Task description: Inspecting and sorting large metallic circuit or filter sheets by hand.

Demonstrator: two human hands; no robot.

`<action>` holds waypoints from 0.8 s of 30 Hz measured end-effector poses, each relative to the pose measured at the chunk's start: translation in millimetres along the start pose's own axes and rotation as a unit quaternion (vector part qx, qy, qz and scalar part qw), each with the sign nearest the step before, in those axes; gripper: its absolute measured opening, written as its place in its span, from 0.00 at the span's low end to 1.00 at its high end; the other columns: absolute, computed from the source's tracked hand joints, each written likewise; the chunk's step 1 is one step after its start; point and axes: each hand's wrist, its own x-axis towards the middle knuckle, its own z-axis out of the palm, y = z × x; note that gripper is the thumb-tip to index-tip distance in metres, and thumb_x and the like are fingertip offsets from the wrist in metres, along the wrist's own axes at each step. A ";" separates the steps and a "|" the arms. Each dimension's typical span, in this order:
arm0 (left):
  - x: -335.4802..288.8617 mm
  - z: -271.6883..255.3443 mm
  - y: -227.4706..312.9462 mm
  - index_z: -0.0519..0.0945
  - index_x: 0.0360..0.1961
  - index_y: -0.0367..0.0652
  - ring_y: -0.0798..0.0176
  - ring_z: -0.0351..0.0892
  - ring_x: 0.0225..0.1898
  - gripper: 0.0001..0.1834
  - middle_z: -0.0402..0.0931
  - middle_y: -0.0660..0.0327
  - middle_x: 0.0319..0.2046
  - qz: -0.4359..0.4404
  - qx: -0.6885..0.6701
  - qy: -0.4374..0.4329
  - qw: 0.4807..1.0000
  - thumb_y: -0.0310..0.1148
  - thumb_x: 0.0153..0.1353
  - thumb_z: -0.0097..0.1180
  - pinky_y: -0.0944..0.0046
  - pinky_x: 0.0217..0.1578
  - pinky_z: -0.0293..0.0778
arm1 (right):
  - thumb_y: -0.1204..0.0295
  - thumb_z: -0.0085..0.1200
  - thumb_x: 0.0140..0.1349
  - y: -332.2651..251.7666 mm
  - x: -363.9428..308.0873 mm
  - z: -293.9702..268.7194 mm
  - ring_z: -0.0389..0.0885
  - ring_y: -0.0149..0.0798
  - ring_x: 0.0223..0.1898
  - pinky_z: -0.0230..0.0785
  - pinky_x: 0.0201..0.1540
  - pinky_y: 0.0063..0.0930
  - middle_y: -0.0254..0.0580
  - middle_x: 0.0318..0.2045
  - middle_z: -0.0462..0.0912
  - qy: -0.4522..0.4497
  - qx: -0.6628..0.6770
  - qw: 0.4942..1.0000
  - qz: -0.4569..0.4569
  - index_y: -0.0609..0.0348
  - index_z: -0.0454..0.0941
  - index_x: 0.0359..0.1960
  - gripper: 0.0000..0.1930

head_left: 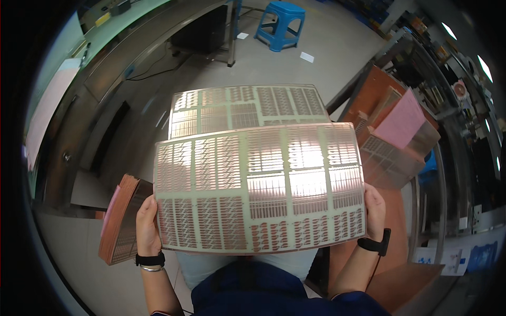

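A large copper-patterned circuit board panel [221, 192] is held up in front of me, tilted so that light glares off its right half. My left hand [149, 224] grips its left edge near the lower corner, with a dark band and a bracelet on that wrist. Opposite, my right hand [375, 210] closes on the right edge, and that wrist also carries a dark band. Just beyond lies a second similar panel [211, 116], its near part hidden by the held one. What supports it is out of sight.
A stack of copper-coloured panels [122, 221] stands at left. To the right, a brown board rack [363, 95] bears more panels and a pink sheet [403, 121]. A blue stool [281, 25] stands on the far floor. A long bench [105, 63] runs along the left.
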 end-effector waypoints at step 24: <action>-4.8 9.5 1.7 0.75 0.42 0.37 0.71 0.75 0.39 0.12 0.77 0.63 0.39 0.103 -0.003 0.067 0.992 0.34 0.68 0.43 0.70 0.43 0.69 | 0.70 0.47 0.65 2.3 -6.6 0.0 0.76 0.27 0.38 0.68 0.43 0.19 0.38 0.38 0.80 0.045 -0.036 0.997 -0.048 0.69 0.74 0.47 0.15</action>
